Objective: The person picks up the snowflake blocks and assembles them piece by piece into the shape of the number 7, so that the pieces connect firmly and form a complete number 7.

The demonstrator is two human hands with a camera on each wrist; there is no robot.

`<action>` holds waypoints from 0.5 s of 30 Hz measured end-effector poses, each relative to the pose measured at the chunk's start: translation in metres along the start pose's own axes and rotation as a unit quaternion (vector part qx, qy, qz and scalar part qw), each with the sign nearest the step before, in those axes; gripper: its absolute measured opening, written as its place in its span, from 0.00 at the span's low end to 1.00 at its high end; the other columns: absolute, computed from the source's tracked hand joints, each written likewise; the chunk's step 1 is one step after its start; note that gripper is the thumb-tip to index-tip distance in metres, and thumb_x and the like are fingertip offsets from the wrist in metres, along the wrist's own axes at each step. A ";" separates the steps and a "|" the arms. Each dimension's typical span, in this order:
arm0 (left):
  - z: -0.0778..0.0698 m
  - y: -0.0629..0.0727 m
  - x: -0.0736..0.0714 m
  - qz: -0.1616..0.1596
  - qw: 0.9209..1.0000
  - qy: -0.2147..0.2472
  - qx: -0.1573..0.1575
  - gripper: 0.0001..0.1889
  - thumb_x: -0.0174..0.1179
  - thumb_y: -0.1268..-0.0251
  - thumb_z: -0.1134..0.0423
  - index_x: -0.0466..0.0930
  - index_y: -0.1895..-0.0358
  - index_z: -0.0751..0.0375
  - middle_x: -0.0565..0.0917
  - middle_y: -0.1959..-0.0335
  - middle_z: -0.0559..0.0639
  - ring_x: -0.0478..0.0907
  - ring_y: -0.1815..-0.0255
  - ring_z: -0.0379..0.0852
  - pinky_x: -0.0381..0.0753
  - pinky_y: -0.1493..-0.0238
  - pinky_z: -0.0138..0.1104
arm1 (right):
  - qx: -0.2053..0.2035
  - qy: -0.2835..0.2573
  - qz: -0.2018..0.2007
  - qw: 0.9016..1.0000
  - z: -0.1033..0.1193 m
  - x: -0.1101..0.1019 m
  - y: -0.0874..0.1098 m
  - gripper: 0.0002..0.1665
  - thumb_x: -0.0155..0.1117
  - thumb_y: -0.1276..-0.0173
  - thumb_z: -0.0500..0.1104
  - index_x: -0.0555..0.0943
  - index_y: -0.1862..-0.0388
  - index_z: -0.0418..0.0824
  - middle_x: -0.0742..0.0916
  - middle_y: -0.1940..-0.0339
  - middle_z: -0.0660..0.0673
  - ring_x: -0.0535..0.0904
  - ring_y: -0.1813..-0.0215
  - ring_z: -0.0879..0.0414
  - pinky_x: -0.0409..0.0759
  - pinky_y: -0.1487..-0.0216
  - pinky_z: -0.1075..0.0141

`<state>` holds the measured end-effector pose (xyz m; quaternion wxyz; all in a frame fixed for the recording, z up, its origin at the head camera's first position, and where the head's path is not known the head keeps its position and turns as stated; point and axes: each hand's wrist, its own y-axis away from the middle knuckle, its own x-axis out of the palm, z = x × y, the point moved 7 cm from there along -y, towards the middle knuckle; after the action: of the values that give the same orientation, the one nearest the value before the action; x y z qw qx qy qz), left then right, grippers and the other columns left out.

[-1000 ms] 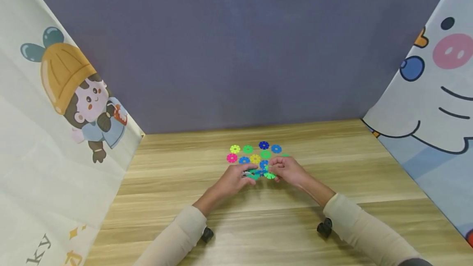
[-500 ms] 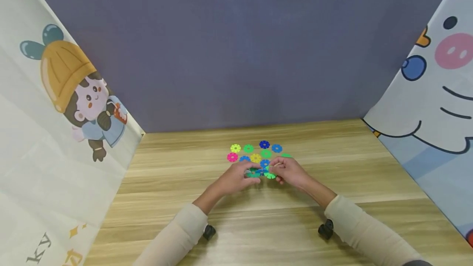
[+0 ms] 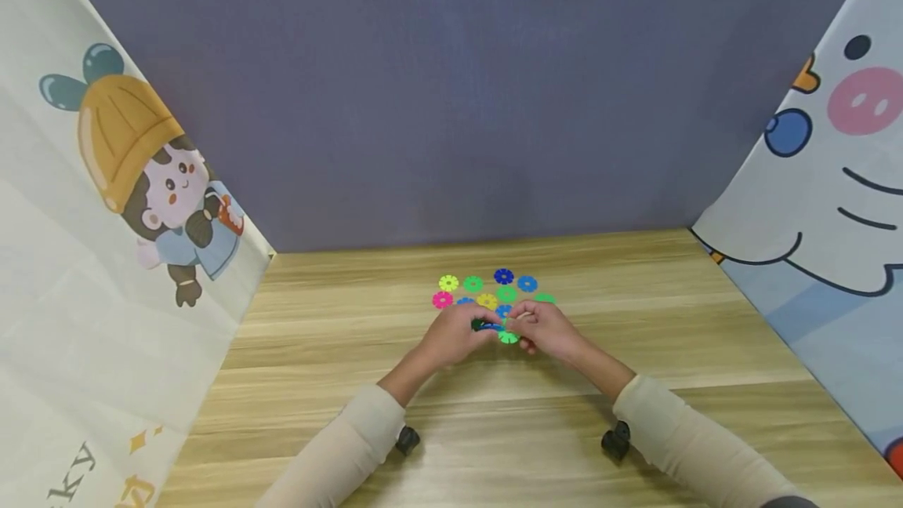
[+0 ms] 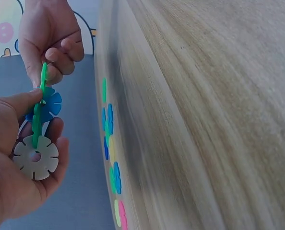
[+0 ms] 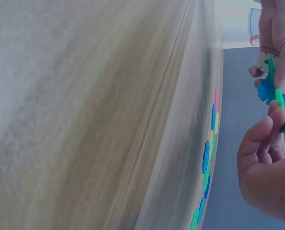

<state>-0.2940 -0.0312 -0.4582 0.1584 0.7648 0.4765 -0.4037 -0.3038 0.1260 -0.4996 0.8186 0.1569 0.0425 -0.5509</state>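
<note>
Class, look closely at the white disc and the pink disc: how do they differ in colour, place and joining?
Colour: the white disc is pale, while the pink disc is vivid.
Place: the white disc is raised in the left hand; the pink disc lies flat on the table.
Joining: the white disc appears slotted into a green disc; the pink disc lies loose.
Shared: both are round with notched rims.

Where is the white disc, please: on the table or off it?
Off: the left wrist view shows the white disc held in the left hand, well apart from the table.
</note>
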 end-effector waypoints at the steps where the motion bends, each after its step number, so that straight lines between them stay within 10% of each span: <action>1: 0.000 0.000 -0.001 -0.001 1.000 0.001 -0.003 0.08 0.69 0.33 0.57 0.90 0.53 0.49 0.90 0.54 0.44 0.83 0.49 0.44 0.82 0.47 0.37 | 0.001 0.000 0.002 1.000 0.000 0.000 0.000 0.16 0.63 0.24 0.44 0.77 0.48 0.33 0.86 0.75 0.46 0.77 0.74 0.57 0.79 0.73 0.66; 15: 0.006 0.004 -0.002 0.002 1.000 0.008 -0.013 0.06 0.68 0.32 0.56 0.89 0.55 0.48 0.89 0.56 0.42 0.83 0.52 0.40 0.82 0.49 0.34 | -0.006 0.030 0.002 1.000 -0.003 -0.012 -0.004 0.17 0.61 0.23 0.48 0.79 0.47 0.35 0.86 0.68 0.39 0.79 0.70 0.53 0.81 0.69 0.64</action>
<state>-0.2934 -0.0381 -0.4612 0.1652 0.7669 0.4812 -0.3913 -0.3116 0.1366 -0.5006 0.8189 0.1682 0.0697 -0.5442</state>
